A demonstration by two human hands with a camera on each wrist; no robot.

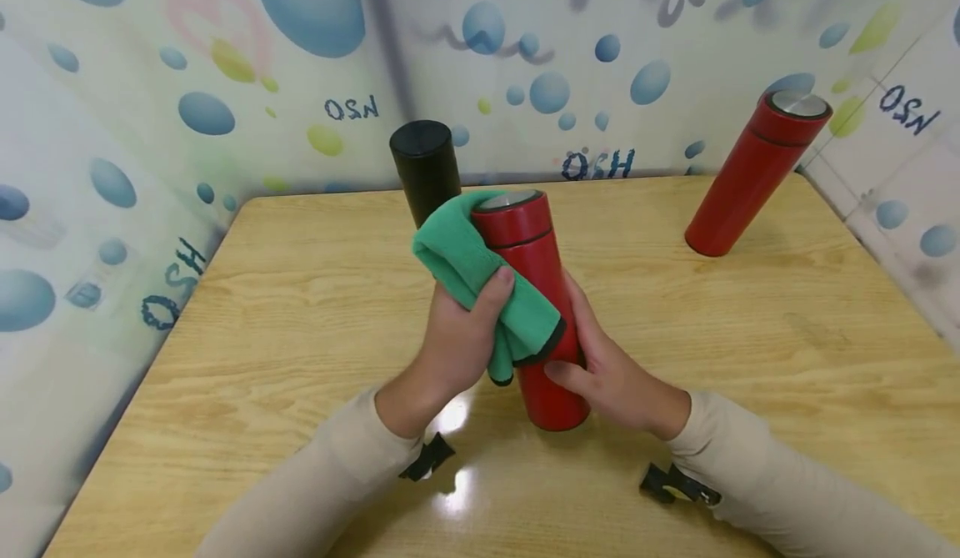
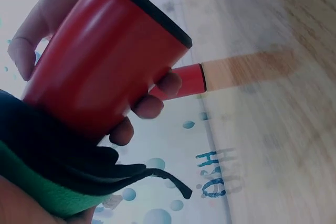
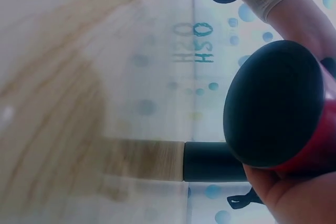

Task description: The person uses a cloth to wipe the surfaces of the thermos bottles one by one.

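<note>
A red thermos bottle (image 1: 531,245) with a silver-topped lid is held off the table, slightly tilted, in front of me. My right hand (image 1: 611,374) grips its lower body, fingertips showing round the far side in the left wrist view. My left hand (image 1: 465,337) holds a green cloth (image 1: 457,245) with dark edging against the bottle's upper left side, thumb over the fabric. In the right wrist view the bottle's dark base (image 3: 275,103) faces the camera. The left fingers behind the cloth are hidden.
Behind the cloth a black bottle (image 1: 423,166) stands on the wooden table (image 1: 315,291). Another red bottle (image 1: 757,174) stands at the back right. A wall covering (image 1: 480,82) printed with blue drops borders the table's back and sides.
</note>
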